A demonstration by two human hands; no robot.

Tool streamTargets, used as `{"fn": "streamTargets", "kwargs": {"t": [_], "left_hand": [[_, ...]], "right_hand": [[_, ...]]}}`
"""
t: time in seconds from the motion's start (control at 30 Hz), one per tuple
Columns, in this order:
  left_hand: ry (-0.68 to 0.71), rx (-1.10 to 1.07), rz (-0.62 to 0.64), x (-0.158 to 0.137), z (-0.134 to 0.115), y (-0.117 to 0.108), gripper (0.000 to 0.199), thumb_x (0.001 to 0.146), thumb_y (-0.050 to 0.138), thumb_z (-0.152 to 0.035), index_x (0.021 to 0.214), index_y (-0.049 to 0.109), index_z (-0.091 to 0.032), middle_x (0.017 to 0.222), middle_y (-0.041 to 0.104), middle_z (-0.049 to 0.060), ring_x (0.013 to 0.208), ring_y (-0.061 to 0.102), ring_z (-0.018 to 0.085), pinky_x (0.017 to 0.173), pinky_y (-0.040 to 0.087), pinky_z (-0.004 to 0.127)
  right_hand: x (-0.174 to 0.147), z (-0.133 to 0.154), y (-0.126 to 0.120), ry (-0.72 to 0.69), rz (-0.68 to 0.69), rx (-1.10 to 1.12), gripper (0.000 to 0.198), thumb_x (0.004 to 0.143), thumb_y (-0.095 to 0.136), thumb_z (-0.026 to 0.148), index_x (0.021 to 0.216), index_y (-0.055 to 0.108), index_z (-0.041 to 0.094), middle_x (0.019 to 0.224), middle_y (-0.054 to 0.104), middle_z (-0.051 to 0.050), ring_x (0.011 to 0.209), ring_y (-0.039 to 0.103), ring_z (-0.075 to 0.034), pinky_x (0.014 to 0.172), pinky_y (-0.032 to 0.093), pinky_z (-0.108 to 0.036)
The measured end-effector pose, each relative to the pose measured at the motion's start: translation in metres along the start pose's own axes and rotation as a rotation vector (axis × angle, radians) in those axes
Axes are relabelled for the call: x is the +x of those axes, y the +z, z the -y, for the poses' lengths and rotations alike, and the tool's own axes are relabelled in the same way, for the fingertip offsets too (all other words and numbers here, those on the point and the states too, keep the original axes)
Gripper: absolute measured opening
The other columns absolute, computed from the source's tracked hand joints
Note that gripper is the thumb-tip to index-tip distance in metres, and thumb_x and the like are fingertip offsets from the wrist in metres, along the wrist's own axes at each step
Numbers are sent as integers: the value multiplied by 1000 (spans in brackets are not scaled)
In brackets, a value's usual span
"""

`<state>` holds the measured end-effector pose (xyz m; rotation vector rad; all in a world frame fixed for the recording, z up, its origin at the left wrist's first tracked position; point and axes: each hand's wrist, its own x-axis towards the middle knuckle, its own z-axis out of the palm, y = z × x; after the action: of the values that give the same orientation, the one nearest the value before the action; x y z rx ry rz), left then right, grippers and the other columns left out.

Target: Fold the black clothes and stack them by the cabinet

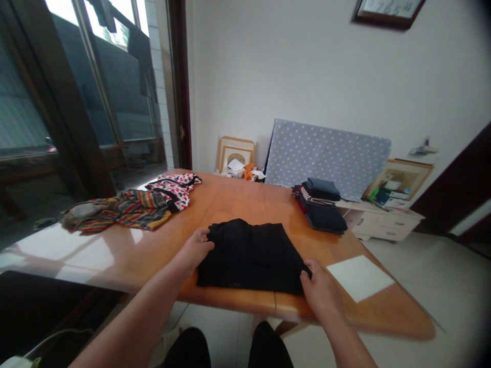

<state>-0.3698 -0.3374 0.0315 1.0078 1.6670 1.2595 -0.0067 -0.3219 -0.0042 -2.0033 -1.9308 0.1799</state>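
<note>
A black garment, folded into a wide flat shape, lies on the wooden table near its front edge; its exact kind does not show. My left hand is at the garment's left edge, fingers closed on the cloth near its upper left corner. At the lower right corner, my right hand pinches the black cloth between thumb and fingers. To the right of that hand lies a white sheet, flat on the table.
A stack of folded clothes stands at the table's right edge. Loose on the left lie a striped garment and a red-and-white patterned garment. Beyond the table are a dotted cloth-covered panel, picture frames and a white cabinet.
</note>
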Motion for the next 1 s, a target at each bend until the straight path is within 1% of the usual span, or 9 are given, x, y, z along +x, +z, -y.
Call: {"fn": "streamTargets", "kwargs": {"t": [0.17,0.3,0.4,0.5,0.67,0.73,0.83,0.9,1.0], "left_hand": [[9,204,173,9,7,1,60,73,64,-20,131,48,-17,82,69,2,69,67,18,59,48,26],[128,608,61,40,11,-10,49,78,61,-34,124,55,-16,85,70,6,79,68,23,65,48,30],[328,837,10,69,3,-6,49,79,59,-33,125,57,-15,110,69,13,102,66,26,83,49,33],[514,963,109,89,-12,10,58,74,60,-26,131,56,-16,136,58,15,125,55,29,104,41,37],[496,995,388,108,-38,32,80,67,61,-20,145,46,-18,150,47,13,135,46,30,111,36,38],[421,1006,460,112,-45,35,83,62,64,-21,144,47,-17,145,52,16,128,53,32,105,42,40],[360,1008,441,114,-51,34,75,55,69,-22,130,60,-20,127,66,15,110,63,34,90,49,40],[324,971,434,113,-55,33,53,52,70,-21,105,71,-22,103,74,10,92,68,31,77,51,36],[243,850,535,113,-59,30,18,52,68,-20,70,69,-22,70,70,1,68,64,23,59,46,28]], "right_hand": [[-4,-39,-16,16,112,39,37,88,49,46,117,59,26,94,72,-5,83,69,-23,67,44,-30],[20,-46,-29,6,120,86,43,89,46,55,116,61,24,83,71,-3,75,67,-21,65,43,-30],[52,-32,-33,-109,78,116,40,89,48,45,120,61,22,88,72,-4,80,67,-20,69,44,-29],[91,-7,-31,-259,60,120,37,86,52,35,118,63,21,101,71,-6,92,66,-20,80,46,-29],[147,35,-13,-410,121,32,52,81,54,21,132,58,19,133,61,-10,122,56,-23,102,39,-32],[161,44,-4,-438,191,-13,64,77,55,18,140,52,18,143,53,-11,130,49,-25,108,35,-34],[172,46,5,-473,309,-71,72,73,58,19,144,49,19,146,51,-11,131,48,-25,107,35,-35],[176,44,7,-458,328,-115,65,71,60,22,136,56,22,138,58,-9,123,54,-25,100,40,-35],[181,39,4,-401,375,-119,37,70,61,23,106,71,23,107,72,-5,97,63,-22,82,43,-29]]}}
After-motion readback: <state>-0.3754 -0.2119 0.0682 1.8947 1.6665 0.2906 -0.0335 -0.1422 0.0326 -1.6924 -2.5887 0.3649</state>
